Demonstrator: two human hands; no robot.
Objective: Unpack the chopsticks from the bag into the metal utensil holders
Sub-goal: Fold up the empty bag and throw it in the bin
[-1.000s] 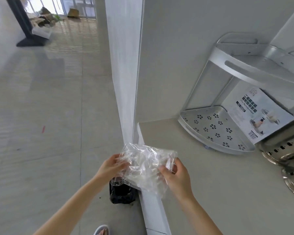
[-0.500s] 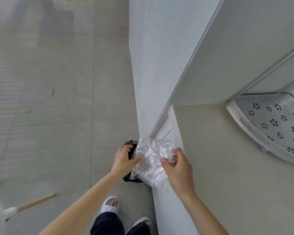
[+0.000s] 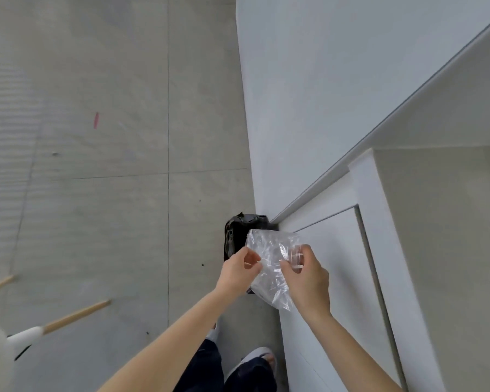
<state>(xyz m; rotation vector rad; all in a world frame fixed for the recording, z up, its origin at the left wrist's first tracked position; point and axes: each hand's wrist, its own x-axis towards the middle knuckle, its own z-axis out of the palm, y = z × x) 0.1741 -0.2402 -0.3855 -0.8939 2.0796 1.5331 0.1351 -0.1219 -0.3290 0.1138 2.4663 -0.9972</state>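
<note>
Both hands hold a crumpled clear plastic bag (image 3: pixel 272 267) out in front of the body, above the edge where the white cabinet front (image 3: pixel 337 273) meets the floor (image 3: pixel 96 193). The left hand (image 3: pixel 238 271) pinches the bag's left side between thumb and curled fingers, and the right hand (image 3: pixel 309 275) grips its right side, thumb across the front of the plastic and fingers folded behind it. The bag hangs slack and wrinkled between them, its lower corner drooping below the right wrist; whether anything is inside it cannot be told, and no chopsticks show through the plastic. Directly behind the bag, on the floor against the base of the white wall panel (image 3: pixel 309 94), sits a black plastic-lined bin (image 3: pixel 235 236), partly covered by the clear bag and the left hand. To the right, the pale tabletop (image 3: pixel 450 250) runs up the side of the view with its white edge band beside the cabinet front. The metal utensil holders are out of view. Below the forearms, dark trouser legs (image 3: pixel 207 369) and white slippers (image 3: pixel 255 356) stand on the grey tiled floor. At the lower left, a white chair with light wooden legs (image 3: pixel 77 315) reaches in, well apart from the hands, and a small red mark (image 3: pixel 96 120) lies on the tiles farther off.
</note>
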